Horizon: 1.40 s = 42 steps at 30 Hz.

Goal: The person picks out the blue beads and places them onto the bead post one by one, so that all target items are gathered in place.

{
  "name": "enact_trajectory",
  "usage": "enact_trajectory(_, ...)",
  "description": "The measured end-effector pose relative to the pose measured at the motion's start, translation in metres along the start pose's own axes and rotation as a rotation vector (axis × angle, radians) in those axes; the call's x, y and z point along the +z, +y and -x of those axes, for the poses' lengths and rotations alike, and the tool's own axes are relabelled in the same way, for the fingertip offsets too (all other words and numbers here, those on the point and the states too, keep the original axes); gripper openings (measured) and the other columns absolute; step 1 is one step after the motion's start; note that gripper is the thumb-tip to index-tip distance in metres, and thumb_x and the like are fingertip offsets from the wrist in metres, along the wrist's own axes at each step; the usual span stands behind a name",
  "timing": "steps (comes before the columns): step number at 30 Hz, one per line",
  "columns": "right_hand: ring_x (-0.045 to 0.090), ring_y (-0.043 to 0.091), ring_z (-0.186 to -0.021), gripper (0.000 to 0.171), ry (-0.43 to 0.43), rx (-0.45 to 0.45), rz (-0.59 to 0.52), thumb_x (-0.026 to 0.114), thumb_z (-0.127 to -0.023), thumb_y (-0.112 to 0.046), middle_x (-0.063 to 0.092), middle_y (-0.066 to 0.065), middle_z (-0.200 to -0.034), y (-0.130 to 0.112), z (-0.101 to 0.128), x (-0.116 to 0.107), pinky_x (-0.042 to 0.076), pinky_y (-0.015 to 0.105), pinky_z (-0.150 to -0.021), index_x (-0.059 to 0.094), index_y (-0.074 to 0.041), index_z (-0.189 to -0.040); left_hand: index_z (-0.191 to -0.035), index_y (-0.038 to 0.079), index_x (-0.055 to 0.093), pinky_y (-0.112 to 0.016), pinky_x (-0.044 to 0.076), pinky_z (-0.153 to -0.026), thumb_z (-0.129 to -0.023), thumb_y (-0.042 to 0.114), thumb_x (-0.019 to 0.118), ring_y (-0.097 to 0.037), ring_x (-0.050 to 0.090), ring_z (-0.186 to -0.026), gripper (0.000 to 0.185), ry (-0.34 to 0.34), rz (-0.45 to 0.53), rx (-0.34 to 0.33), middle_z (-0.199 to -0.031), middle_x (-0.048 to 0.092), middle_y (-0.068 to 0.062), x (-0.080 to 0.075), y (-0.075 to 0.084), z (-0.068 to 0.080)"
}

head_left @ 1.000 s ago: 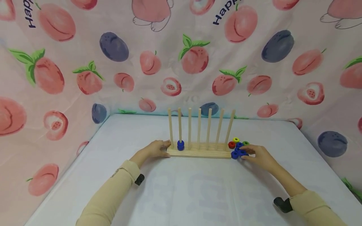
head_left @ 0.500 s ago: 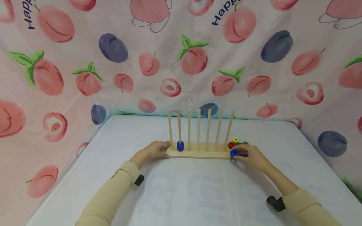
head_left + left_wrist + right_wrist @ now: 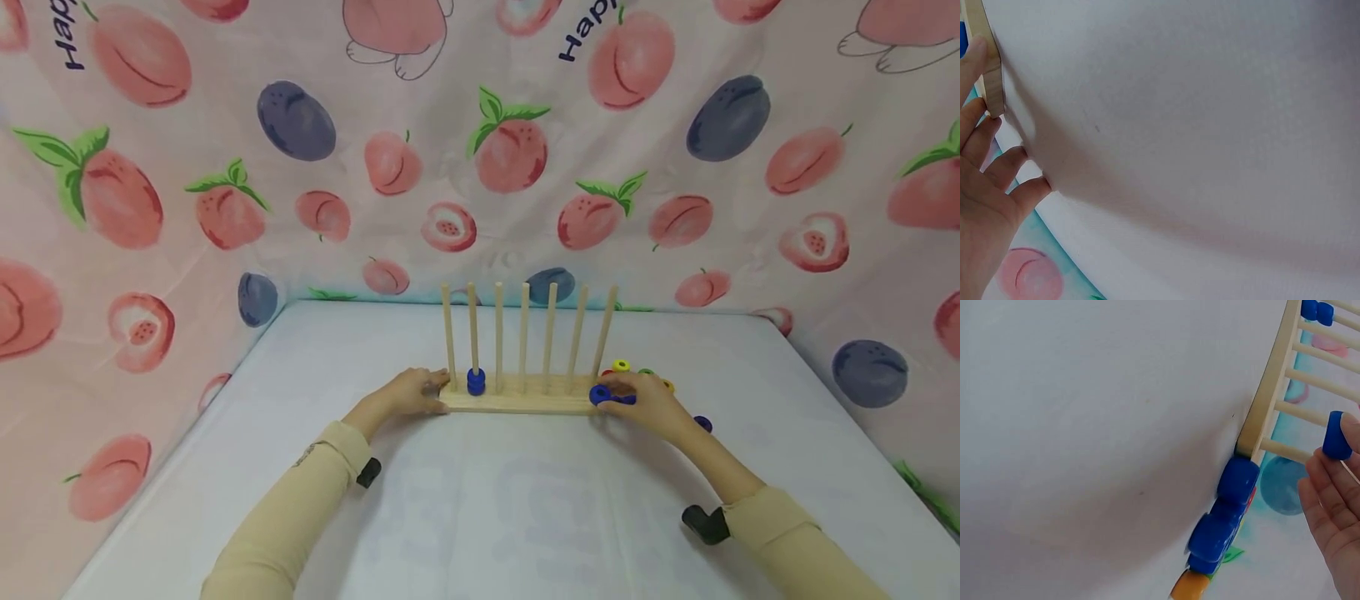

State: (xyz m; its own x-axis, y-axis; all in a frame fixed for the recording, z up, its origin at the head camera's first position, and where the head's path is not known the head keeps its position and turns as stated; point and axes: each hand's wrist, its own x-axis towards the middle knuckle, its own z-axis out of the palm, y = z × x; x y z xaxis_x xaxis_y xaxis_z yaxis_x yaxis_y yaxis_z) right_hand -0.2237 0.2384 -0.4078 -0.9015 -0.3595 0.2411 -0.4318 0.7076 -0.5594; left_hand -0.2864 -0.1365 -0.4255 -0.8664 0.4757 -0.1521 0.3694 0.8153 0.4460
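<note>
Pinched in right hand (image 3: 648, 404): blue ring (image 3: 1337, 435), now lifted off pile beside peg rack (image 3: 517, 398); left hand (image 3: 408, 393), fingers relaxed, steadies rack's far end.

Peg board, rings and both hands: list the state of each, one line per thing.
Peg board: flat on the table, seven pegs upright.
Stacked blue rings: threaded on the second peg from the left.
Blue ring: pinched by the right hand.
Loose rings: lying beside the board's right end.
Left hand: resting against the board's left end.

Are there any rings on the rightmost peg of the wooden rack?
No. The rightmost peg is bare; the only stacked blue rings sit on the second peg from the left.
</note>
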Motion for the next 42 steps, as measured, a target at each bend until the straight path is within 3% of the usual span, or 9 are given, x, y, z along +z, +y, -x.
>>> enact_trajectory(4, 0.062, 0.027, -0.089, 0.036, -0.007, 0.011, 0.000, 0.069, -0.075, -0.017, 0.065, 0.014, -0.099, -0.007, -0.008, 0.002, 0.052, 0.039, -0.076, 0.061, -0.002, -0.106, -0.127, 0.011, 0.046, -0.045, 0.028, -0.104, -0.075, 0.033, 0.068, -0.033, 0.037, -0.125, 0.061, 0.001, 0.002, 0.011, -0.137, 0.039, -0.006, -0.002, -0.002, -0.001)
enact_trajectory(12, 0.062, 0.024, -0.087, 0.032, 0.014, -0.049, -0.073, 0.068, -0.076, -0.015, 0.066, 0.011, -0.096, -0.014, -0.015, 0.011, 0.052, 0.036, -0.076, 0.062, -0.002, -0.105, -0.127, 0.010, 0.046, -0.044, 0.027, -0.105, -0.075, 0.031, 0.068, -0.032, 0.035, -0.126, 0.060, -0.010, 0.024, 0.019, -0.137, 0.038, -0.005, 0.000, -0.002, -0.003)
enact_trajectory(18, 0.060, 0.023, -0.089, 0.035, 0.001, 0.019, -0.201, 0.067, -0.077, -0.022, 0.065, 0.012, -0.099, -0.023, -0.016, 0.019, 0.051, 0.037, -0.080, 0.061, -0.003, -0.106, -0.128, 0.013, 0.045, -0.045, 0.030, -0.103, -0.075, 0.034, 0.067, -0.033, 0.038, -0.123, 0.061, -0.016, -0.011, -0.017, -0.137, 0.039, -0.005, 0.003, -0.001, -0.001)
enact_trajectory(24, 0.060, 0.021, -0.090, 0.037, 0.017, 0.031, -0.220, 0.067, -0.077, -0.029, 0.065, 0.008, -0.100, -0.035, -0.022, 0.023, 0.051, 0.036, -0.080, 0.061, -0.008, -0.106, -0.129, 0.013, 0.044, -0.046, 0.029, -0.103, -0.076, 0.034, 0.066, -0.035, 0.037, -0.124, 0.061, -0.002, -0.034, -0.005, -0.138, 0.038, -0.006, 0.002, -0.002, 0.001)
enact_trajectory(30, 0.061, 0.022, -0.087, 0.034, 0.058, -0.047, -0.233, 0.067, -0.077, -0.023, 0.066, 0.010, -0.097, -0.048, -0.031, 0.024, 0.052, 0.032, -0.077, 0.062, -0.005, -0.105, -0.131, 0.011, 0.042, -0.045, 0.030, -0.103, -0.077, 0.037, 0.064, -0.035, 0.040, -0.122, 0.063, 0.006, -0.088, 0.052, -0.135, 0.042, -0.010, 0.000, -0.003, 0.000)
enact_trajectory(36, 0.061, 0.023, -0.085, 0.031, 0.107, -0.126, -0.255, 0.068, -0.076, -0.015, 0.066, 0.012, -0.097, -0.060, -0.037, 0.025, 0.052, 0.039, -0.077, 0.062, -0.003, -0.104, -0.130, 0.007, 0.043, -0.044, 0.032, -0.102, -0.075, 0.035, 0.067, -0.033, 0.043, -0.120, 0.066, 0.018, -0.078, 0.082, -0.130, 0.048, -0.012, -0.001, -0.003, -0.002)
enact_trajectory(42, 0.061, 0.022, -0.084, 0.032, 0.113, -0.174, -0.251, 0.068, -0.075, -0.014, 0.065, 0.012, -0.099, -0.072, -0.044, 0.027, 0.052, 0.036, -0.078, 0.062, -0.002, -0.104, -0.128, 0.006, 0.045, -0.043, 0.031, -0.103, -0.073, 0.037, 0.067, -0.032, 0.041, -0.122, 0.067, 0.005, -0.090, 0.094, -0.134, 0.043, -0.011, -0.003, -0.003, -0.004)
